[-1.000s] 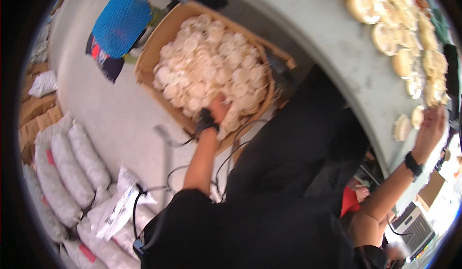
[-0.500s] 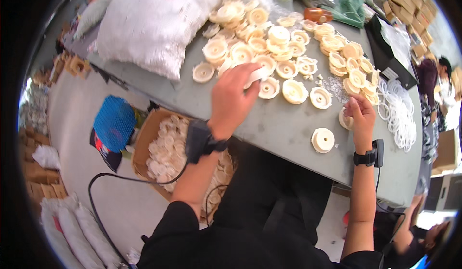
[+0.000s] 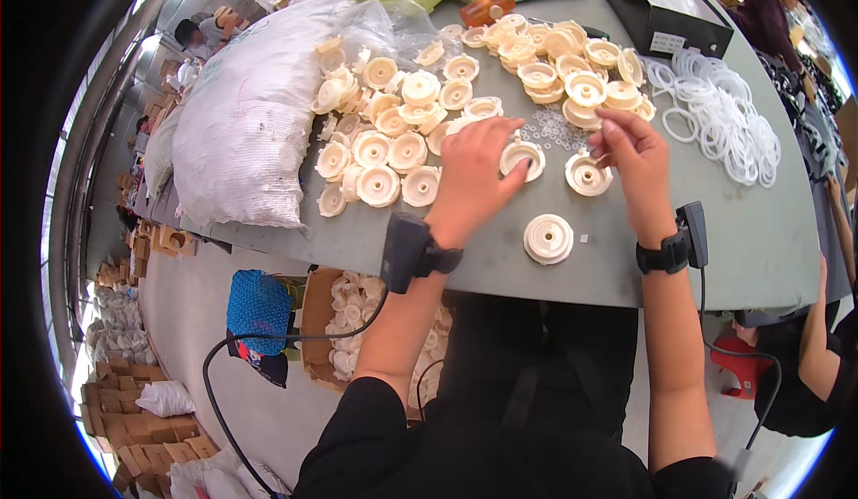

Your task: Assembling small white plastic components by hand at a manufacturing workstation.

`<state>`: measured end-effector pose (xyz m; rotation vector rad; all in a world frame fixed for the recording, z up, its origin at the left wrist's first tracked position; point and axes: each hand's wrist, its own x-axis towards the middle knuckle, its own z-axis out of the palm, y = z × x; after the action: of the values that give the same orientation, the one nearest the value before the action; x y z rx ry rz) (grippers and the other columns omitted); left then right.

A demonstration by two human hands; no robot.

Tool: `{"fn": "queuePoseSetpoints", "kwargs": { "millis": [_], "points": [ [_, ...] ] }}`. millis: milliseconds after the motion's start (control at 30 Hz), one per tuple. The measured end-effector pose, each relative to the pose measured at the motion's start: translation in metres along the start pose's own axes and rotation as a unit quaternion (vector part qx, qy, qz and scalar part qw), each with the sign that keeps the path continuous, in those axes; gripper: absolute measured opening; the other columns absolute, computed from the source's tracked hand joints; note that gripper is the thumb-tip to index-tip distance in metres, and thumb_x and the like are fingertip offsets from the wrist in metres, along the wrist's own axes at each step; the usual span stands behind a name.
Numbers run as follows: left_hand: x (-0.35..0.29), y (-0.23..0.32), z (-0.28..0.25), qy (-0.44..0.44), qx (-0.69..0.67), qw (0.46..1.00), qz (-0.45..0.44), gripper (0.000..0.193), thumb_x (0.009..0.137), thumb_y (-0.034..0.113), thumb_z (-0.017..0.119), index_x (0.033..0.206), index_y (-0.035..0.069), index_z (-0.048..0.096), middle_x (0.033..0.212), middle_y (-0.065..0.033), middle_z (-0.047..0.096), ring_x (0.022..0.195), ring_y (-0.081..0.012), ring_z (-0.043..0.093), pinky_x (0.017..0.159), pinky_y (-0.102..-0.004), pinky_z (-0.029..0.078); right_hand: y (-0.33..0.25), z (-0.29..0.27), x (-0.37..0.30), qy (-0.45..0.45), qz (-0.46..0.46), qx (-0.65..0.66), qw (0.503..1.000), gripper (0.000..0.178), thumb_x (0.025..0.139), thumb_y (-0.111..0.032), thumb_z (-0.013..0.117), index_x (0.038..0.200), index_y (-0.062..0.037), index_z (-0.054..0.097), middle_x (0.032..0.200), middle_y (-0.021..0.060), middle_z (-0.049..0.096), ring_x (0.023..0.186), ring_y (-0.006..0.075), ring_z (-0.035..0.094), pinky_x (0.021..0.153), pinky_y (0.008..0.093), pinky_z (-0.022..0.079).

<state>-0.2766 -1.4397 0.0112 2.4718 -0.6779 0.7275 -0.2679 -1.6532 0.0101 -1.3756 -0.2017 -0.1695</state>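
Note:
My left hand (image 3: 474, 173) reaches over the right edge of a heap of cream round plastic caps (image 3: 378, 150). Its thumb stands apart from the fingers, and nothing shows gripped between them. A single cap (image 3: 534, 165) lies just beyond the thumb, partly covered by it. My right hand (image 3: 636, 158) is closed in a pinch above another cap (image 3: 587, 177), which rests on the table hollow side up. Whatever the pinch holds is too small to make out. Nearer to me sits a thicker, stacked-looking round piece (image 3: 548, 239), with a tiny pale square (image 3: 584, 238) beside it.
Small clear rings (image 3: 552, 129) lie scattered between two cap heaps, the second heap (image 3: 572, 61) farther back. Large white rings (image 3: 715, 115) are piled at right, near a black box (image 3: 666, 16). A stuffed white sack (image 3: 241, 115) fills the left. Below stands a carton (image 3: 317, 320) of parts.
The view has swung, shifting the table leftward. The pale piece seen in my left hand earlier no longer shows there. My right hand now pinches over the cap it was beside.

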Motion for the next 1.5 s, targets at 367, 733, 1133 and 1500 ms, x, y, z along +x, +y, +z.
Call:
{"fn": "queuePoseSetpoints", "kwargs": {
  "millis": [367,733,1133,1500],
  "points": [
    [0.059,0.019,0.061,-0.117,0.030,0.988,-0.095,0.021,0.074,0.019,0.068,0.091,0.007,0.065,0.084,-0.0066,0.067,0.079,-0.0250,0.063,0.071,-0.0367,0.048,0.002,-0.027,0.011,0.156,0.025,0.148,0.976,0.019,0.087,-0.021,0.057,0.099,-0.0060,0.062,0.074,-0.0008,0.060,0.064,0.0053,0.055,0.056,0.0182,0.043],
    [0.055,0.016,0.044,-0.079,-0.494,0.848,-0.177,0.019,0.081,0.009,0.066,0.097,0.000,0.062,0.093,-0.0073,0.066,0.085,-0.0109,0.061,0.077,-0.0243,0.049,0.003,-0.014,0.009,0.001,0.027,-0.126,0.992,0.031,0.080,-0.025,0.069,0.101,-0.0035,0.063,0.076,0.0036,0.064,0.069,0.0073,0.057,0.059,0.0200,0.045],
    [0.049,0.007,0.042,-0.144,-0.606,0.747,-0.233,0.021,0.084,0.014,0.064,0.099,0.000,0.061,0.093,-0.0059,0.064,0.086,-0.0119,0.061,0.079,-0.0249,0.049,-0.003,-0.002,0.005,0.016,-0.007,-0.100,0.995,0.022,0.088,-0.019,0.059,0.099,0.0001,0.062,0.076,0.0042,0.064,0.068,0.0071,0.057,0.060,0.0204,0.045],
    [0.046,0.015,0.031,-0.217,-0.689,0.629,-0.288,0.025,0.096,0.030,0.041,0.089,0.008,0.050,0.062,0.0034,0.048,0.054,-0.0072,0.044,0.051,-0.0221,0.040,-0.001,0.004,-0.002,-0.038,-0.073,-0.108,0.991,0.020,0.093,-0.014,0.049,0.105,-0.0003,0.057,0.083,0.0036,0.062,0.076,0.0086,0.057,0.064,0.0214,0.045]
  ]
}}
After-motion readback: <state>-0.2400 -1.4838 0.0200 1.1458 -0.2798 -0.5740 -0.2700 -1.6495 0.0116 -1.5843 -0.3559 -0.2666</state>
